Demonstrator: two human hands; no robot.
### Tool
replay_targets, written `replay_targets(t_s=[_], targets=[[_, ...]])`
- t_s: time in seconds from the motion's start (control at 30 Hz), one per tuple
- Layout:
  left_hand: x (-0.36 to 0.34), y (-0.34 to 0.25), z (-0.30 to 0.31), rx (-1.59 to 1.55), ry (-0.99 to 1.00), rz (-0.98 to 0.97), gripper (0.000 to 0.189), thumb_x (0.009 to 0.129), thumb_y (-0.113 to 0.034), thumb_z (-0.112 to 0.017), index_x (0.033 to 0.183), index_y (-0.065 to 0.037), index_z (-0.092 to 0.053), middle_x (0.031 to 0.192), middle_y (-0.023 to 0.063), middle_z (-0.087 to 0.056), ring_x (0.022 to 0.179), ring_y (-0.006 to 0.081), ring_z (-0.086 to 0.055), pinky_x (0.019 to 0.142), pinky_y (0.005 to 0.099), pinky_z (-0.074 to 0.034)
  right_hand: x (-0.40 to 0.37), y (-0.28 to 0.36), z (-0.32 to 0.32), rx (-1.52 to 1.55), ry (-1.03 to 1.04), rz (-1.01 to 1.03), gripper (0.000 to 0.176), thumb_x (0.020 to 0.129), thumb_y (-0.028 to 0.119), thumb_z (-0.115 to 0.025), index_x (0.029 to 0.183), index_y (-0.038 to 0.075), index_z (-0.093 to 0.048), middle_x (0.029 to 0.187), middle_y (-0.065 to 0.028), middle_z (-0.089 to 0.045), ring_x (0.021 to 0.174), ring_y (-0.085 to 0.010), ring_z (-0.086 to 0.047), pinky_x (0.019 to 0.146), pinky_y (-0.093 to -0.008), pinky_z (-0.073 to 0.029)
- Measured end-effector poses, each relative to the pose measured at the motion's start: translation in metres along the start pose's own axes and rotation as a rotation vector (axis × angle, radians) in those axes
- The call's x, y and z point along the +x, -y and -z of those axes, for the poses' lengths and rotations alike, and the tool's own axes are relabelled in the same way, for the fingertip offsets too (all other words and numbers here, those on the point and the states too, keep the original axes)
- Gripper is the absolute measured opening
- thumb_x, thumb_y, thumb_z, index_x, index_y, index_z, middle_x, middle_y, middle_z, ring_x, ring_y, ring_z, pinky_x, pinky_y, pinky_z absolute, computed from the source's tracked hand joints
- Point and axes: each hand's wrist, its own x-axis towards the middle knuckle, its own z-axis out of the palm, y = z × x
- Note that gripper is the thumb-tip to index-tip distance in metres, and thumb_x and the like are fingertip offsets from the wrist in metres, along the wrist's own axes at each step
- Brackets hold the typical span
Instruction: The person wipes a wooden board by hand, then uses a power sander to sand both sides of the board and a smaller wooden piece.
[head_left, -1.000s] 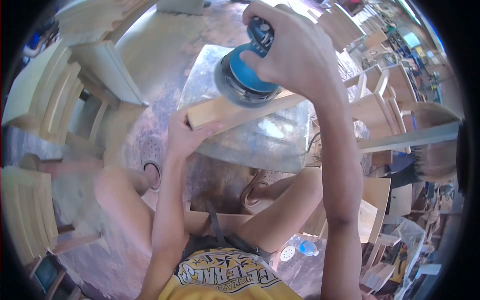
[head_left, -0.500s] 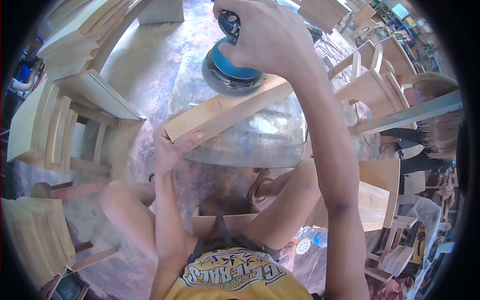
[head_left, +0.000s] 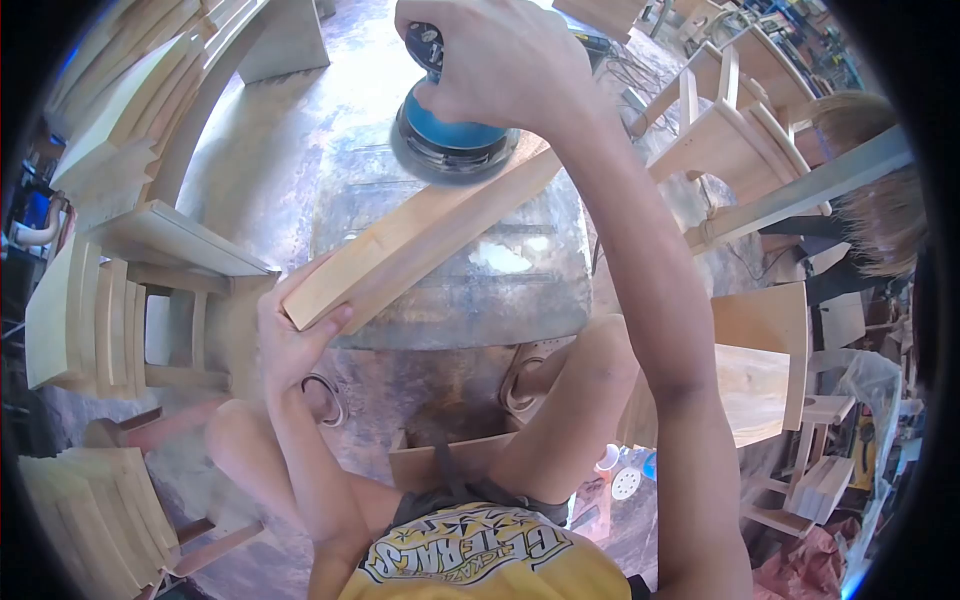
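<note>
A long pale wooden piece [head_left: 400, 245] lies slantwise over a worn, dusty work surface [head_left: 480, 310]. Its near end is gripped by my left hand [head_left: 290, 330], thumb on the front side and fingers behind. My right hand [head_left: 505, 65] wraps around the top of a blue and black orbital sander [head_left: 455, 135]. The sander's round pad rests on or just over the far part of the wood; its contact edge is blurred.
Stacked wooden parts [head_left: 100, 330] stand on the left, with more boards [head_left: 90, 510] below them. Wooden stools [head_left: 740, 130] and a beam [head_left: 800, 190] with bristles are at right. A sanding disc [head_left: 626, 484] lies by my leg.
Both hands, the wood and the sander have shifted left in view. The near end of the wood sits lower, and the sander remains over its far part.
</note>
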Motion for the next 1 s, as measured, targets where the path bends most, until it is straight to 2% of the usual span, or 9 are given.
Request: replay_targets(t_s=[0.17, 0.23, 0.43, 0.57, 0.67, 0.77, 0.8, 0.87, 1.0], targets=[[-0.003, 0.007, -0.002, -0.12, -0.018, 0.025, 0.068, 0.071, -0.007, -0.087, 0.133, 0.006, -0.064, 0.121, 0.0088, -0.072, 0.113, 0.0159, -0.065, 0.103, 0.033, -0.049, -0.003, -0.011, 0.007, 0.004, 0.078, -0.075, 0.022, 0.068, 0.012, -0.066, 0.089, 0.006, -0.068, 0.089, -0.0227, -0.069, 0.087, -0.0421, -0.069, 0.075, -0.0496, -0.055], [-0.003, 0.01, 0.0, -0.104, -0.015, 0.022, 0.069, 0.071, -0.008, -0.087, 0.134, 0.006, -0.063, 0.122, 0.009, -0.071, 0.114, 0.0163, -0.064, 0.103, 0.0334, -0.048, -0.005, -0.02, 0.006, -0.032, 0.004, -0.025, 0.022, 0.068, 0.012, -0.067, 0.089, 0.007, -0.069, 0.089, -0.0223, -0.07, 0.088, -0.0412, -0.069, 0.076, -0.0492, -0.055], [-0.004, 0.011, 0.004, -0.054, -0.01, 0.023, 0.071, 0.07, -0.012, -0.089, 0.134, 0.006, -0.063, 0.122, 0.0095, -0.071, 0.115, 0.0174, -0.064, 0.104, 0.034, -0.048, -0.012, -0.047, 0.007, -0.035, -0.062, -0.069, 0.024, 0.068, 0.013, -0.067, 0.091, 0.007, -0.069, 0.089, -0.0209, -0.07, 0.089, -0.0403, -0.069, 0.077, -0.0486, -0.055], [-0.005, 0.011, 0.002, -0.064, -0.024, 0.034, 0.072, 0.07, -0.013, -0.089, 0.135, 0.005, -0.063, 0.122, 0.0095, -0.07, 0.114, 0.0176, -0.064, 0.104, 0.034, -0.048, -0.016, -0.054, 0.02, -0.081, -0.02, -0.119, 0.027, 0.067, 0.015, -0.068, 0.093, 0.008, -0.07, 0.091, -0.0207, -0.071, 0.089, -0.0392, -0.07, 0.077, -0.0488, -0.055], [-0.005, 0.008, 0.001, -0.077, -0.022, 0.04, 0.072, 0.071, -0.013, -0.089, 0.135, 0.005, -0.062, 0.123, 0.0098, -0.07, 0.116, 0.018, -0.064, 0.104, 0.0342, -0.048, -0.008, -0.073, 0.01, -0.09, 0.034, -0.191, 0.029, 0.067, 0.016, -0.069, 0.094, 0.008, -0.07, 0.092, -0.0196, -0.072, 0.09, -0.0384, -0.07, 0.076, -0.0486, -0.056], [-0.005, 0.009, 0.001, -0.074, -0.01, 0.033, 0.072, 0.071, -0.013, -0.089, 0.136, 0.005, -0.062, 0.124, 0.0101, -0.07, 0.117, 0.0185, -0.064, 0.105, 0.0344, -0.047, -0.011, -0.082, 0.012, -0.104, -0.077, -0.174, 0.028, 0.067, 0.017, -0.07, 0.093, 0.008, -0.07, 0.092, -0.018, -0.073, 0.089, -0.0383, -0.071, 0.076, -0.0487, -0.055], [-0.006, 0.009, 0.001, -0.077, -0.016, 0.031, 0.072, 0.071, -0.013, -0.089, 0.136, 0.005, -0.062, 0.124, 0.0101, -0.07, 0.117, 0.0185, -0.064, 0.105, 0.0344, -0.047, -0.012, -0.079, 0.018, -0.105, -0.051, -0.199, 0.027, 0.067, 0.016, -0.07, 0.093, 0.008, -0.07, 0.092, -0.0174, -0.073, 0.089, -0.038, -0.071, 0.076, -0.0487, -0.055], [-0.007, 0.011, 0.0, -0.112, -0.003, -0.016, 0.066, 0.074, -0.003, -0.086, 0.135, 0.006, -0.062, 0.124, 0.0107, -0.071, 0.115, 0.0166, -0.064, 0.103, 0.033, -0.048, -0.01, -0.076, 0.019, -0.111, -0.02, -0.216, 0.027, 0.068, 0.016, -0.069, 0.093, 0.008, -0.07, 0.092, -0.0168, -0.074, 0.09, -0.0377, -0.071, 0.076, -0.0487, -0.055], [-0.01, 0.009, -0.005, -0.129, -0.027, -0.01, 0.066, 0.074, -0.003, -0.086, 0.135, 0.006, -0.063, 0.124, 0.0112, -0.07, 0.115, 0.017, -0.064, 0.103, 0.0332, -0.049, -0.002, -0.065, 0.008, -0.156, 0.012, -0.213, 0.03, 0.07, 0.017, -0.069, 0.099, 0.009, -0.069, 0.096, -0.0191, -0.072, 0.091, -0.0383, -0.07, 0.078, -0.0486, -0.056]])
